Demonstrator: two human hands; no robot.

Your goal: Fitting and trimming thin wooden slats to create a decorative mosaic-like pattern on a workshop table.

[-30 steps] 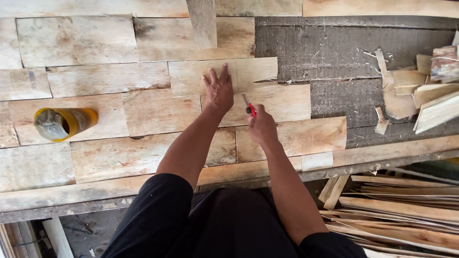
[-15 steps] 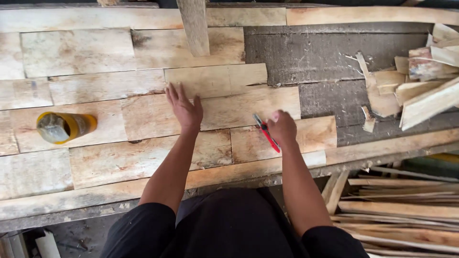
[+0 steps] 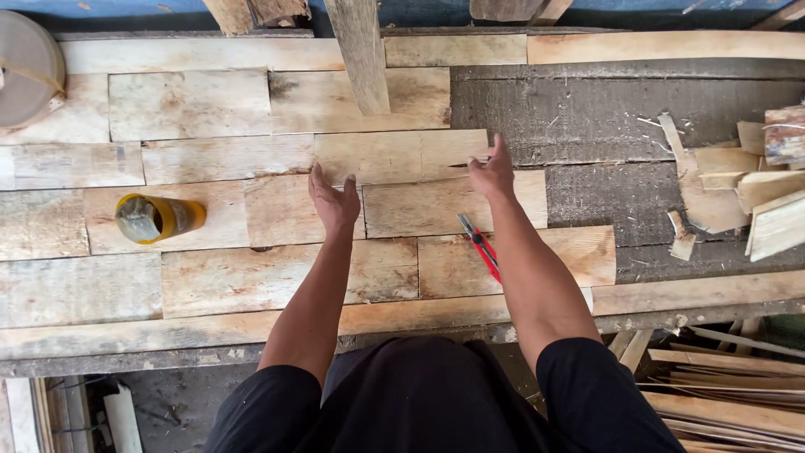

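Thin pale wood sheets [image 3: 210, 105] lie edge to edge across a workbench. My left hand [image 3: 334, 201] rests flat with fingers spread on the seam between two middle sheets. My right hand [image 3: 493, 172] reaches to the right end of an upper-middle sheet [image 3: 402, 155], fingertips on its edge, holding nothing. A red utility knife [image 3: 480, 245] lies loose on a sheet just beside my right forearm.
A yellow container [image 3: 158, 218] lies on its side at the left. A tape roll [image 3: 25, 67] sits at the far left corner. An upright wooden post [image 3: 360, 50] stands at the back. Wood scraps [image 3: 738, 176] pile on bare dark board [image 3: 587, 109] at the right.
My right hand has let go of the red knife, which now lies on the sheets, and has reached up to the upper sheet's end. My left hand shifted onto the middle seam.
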